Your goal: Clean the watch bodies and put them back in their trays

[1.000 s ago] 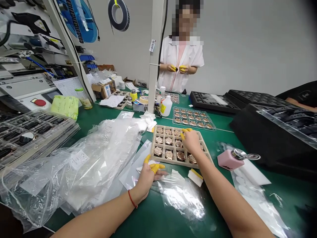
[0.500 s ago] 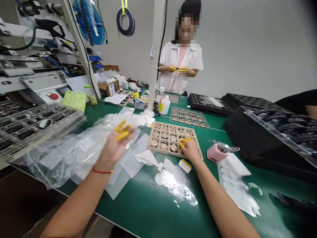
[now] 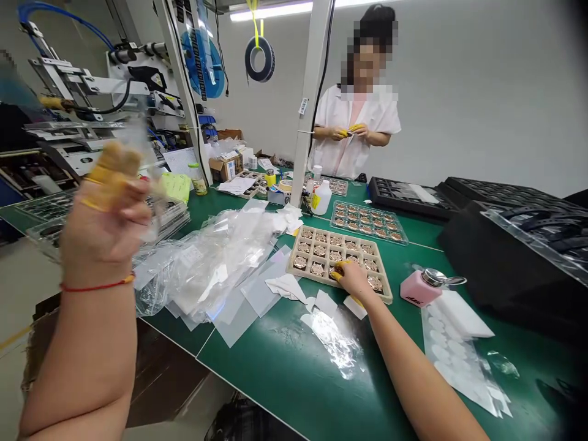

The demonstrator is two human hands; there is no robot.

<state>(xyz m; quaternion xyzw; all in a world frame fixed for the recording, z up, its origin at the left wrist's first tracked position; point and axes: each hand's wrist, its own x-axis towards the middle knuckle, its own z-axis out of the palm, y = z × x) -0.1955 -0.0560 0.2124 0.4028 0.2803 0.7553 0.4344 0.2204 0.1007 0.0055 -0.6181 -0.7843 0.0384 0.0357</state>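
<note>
My left hand [image 3: 103, 211], blurred and wearing yellow finger cots, is raised at the far left with a red string on its wrist. A clear plastic film [image 3: 138, 153] seems pinched in its fingers. My right hand [image 3: 353, 278], also with yellow finger cots, reaches into a beige compartment tray [image 3: 294, 271]. Its fingertips rest on a rose-gold round metal part [image 3: 334, 272], with similar parts in the other compartments. A co-worker [image 3: 353, 131] in a white coat stands across the bench, hands together at chest height.
Loose clear plastic bags [image 3: 211, 263] lie left of the tray. A pink dispenser bottle [image 3: 416, 289] stands to its right, near a sheet of white discs [image 3: 452, 352]. A second tray of parts [image 3: 370, 222] lies behind, black trays [image 3: 519, 245] to the right. The green bench edge [image 3: 197, 355] runs front left.
My left hand has risen and swung far left, away from the bags, and the view has turned with it. My right hand stays in the tray, now at its front middle.
</note>
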